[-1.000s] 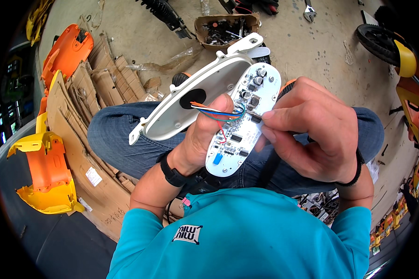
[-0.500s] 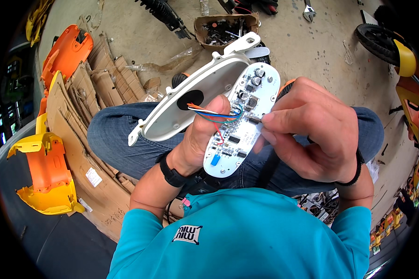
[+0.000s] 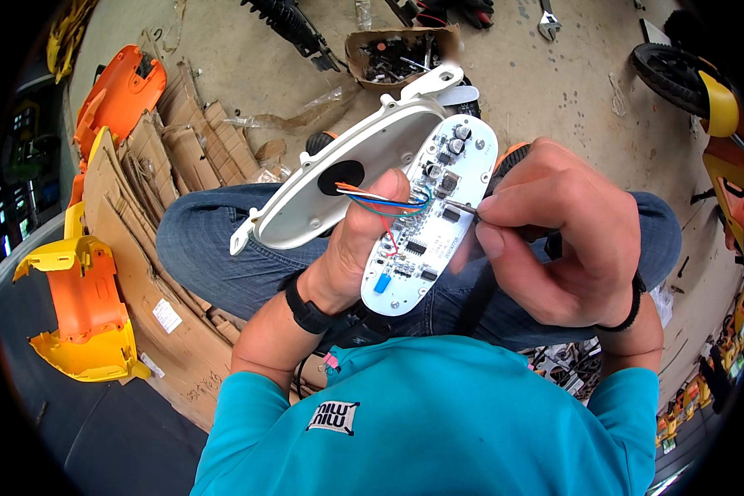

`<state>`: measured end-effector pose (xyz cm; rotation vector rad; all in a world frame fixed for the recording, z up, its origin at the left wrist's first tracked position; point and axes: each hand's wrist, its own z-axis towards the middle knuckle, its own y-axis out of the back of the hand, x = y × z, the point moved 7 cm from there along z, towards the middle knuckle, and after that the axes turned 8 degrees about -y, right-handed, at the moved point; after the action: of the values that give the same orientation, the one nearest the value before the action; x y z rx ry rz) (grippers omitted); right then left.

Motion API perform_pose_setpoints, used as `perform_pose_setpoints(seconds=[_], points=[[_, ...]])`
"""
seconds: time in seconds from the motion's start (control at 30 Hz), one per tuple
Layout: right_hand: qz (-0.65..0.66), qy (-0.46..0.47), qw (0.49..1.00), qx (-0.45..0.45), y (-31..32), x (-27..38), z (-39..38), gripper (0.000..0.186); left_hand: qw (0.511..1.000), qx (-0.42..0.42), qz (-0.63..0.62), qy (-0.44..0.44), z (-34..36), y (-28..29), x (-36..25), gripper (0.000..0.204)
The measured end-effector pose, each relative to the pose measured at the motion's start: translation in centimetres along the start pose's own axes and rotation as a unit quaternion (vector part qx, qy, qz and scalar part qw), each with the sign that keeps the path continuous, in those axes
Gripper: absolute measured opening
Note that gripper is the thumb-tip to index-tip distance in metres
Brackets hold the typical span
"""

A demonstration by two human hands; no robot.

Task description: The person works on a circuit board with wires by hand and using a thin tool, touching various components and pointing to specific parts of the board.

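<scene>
My left hand [image 3: 355, 236] grips the long white circuit board [image 3: 405, 289] beside an oval white plastic housing [image 3: 376, 140], its thumb under a bundle of coloured wires [image 3: 380, 200] running from the housing's dark round patch to the board. Chips, capacitors and a blue component sit on the board. My right hand [image 3: 554, 240] pinches a thin metal piece [image 3: 463, 206] between thumb and index finger, its tip at the board's middle, near a black chip. The piece's full shape is hidden by my fingers.
I sit cross-legged on a concrete floor. Cardboard sheets [image 3: 157, 331] and orange and yellow panels [image 3: 83, 302] lie at left. A box of small parts [image 3: 397, 58], a wrench [image 3: 547, 25] and dark gloves are ahead; a tyre [image 3: 665, 78] and yellow parts stand at right.
My right fingertips have drawn back slightly rightward from the board, exposing more of the thin metal piece. The board and housing have shifted only a little.
</scene>
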<state>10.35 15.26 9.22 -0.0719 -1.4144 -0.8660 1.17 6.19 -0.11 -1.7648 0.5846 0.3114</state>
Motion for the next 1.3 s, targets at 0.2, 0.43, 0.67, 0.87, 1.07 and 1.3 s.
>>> perform_pose_setpoints(seconds=[0.2,0.43,0.67,0.87,1.07,1.3], points=[[0.006,0.009,1.0,-0.005,0.2,-0.1,0.1,0.018,0.999,-0.01,-0.034,0.015,-0.3,0.1,0.2,0.073],[0.008,-0.013,0.999,-0.042,0.9,0.0,0.3,0.017,1.0,0.01,0.003,0.023,-0.3,0.2,0.4,0.076],[0.023,-0.005,0.999,-0.025,1.1,0.2,0.6,0.02,0.999,0.031,-0.006,0.034,-0.5,0.1,0.6,0.078],[0.029,-0.017,0.999,-0.034,1.0,-0.1,0.5,0.024,0.997,0.041,-0.01,0.058,-1.0,0.3,0.7,0.078],[0.028,-0.016,0.999,-0.041,0.8,0.1,0.6,0.023,0.995,0.036,-0.082,0.051,-1.2,0.0,0.7,0.075],[0.013,-0.033,0.999,-0.04,0.5,-0.1,0.5,0.022,0.999,0.014,0.003,0.052,-0.8,0.4,0.7,0.071]])
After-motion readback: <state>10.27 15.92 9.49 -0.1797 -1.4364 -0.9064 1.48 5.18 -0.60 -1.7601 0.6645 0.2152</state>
